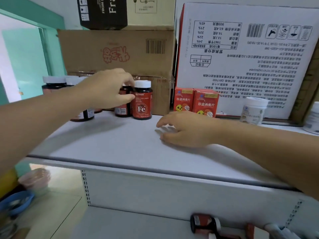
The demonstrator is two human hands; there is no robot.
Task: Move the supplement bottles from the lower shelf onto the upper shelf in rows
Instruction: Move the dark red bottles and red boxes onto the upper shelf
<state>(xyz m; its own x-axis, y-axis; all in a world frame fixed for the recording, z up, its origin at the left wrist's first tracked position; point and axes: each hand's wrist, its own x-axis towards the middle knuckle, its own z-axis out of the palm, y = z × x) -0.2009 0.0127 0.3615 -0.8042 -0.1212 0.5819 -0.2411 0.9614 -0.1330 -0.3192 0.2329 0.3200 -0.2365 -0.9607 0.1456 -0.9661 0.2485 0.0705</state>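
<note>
Risk of toppling: left hand (107,88) grips a dark bottle (122,110) touching the Fe bottle (142,100) on the upper shelf (112,140); a jerky release could knock both. Right hand (186,130) rests spread, empty, right of the Fe bottle.

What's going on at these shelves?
A person is lining up supplement bottles on the upper shelf. Their left hand grips a dark bottle beside the red Fe bottle, at the end of a row. The right hand is open, low over the shelf. One bottle on its side waits on the lower shelf.
</note>
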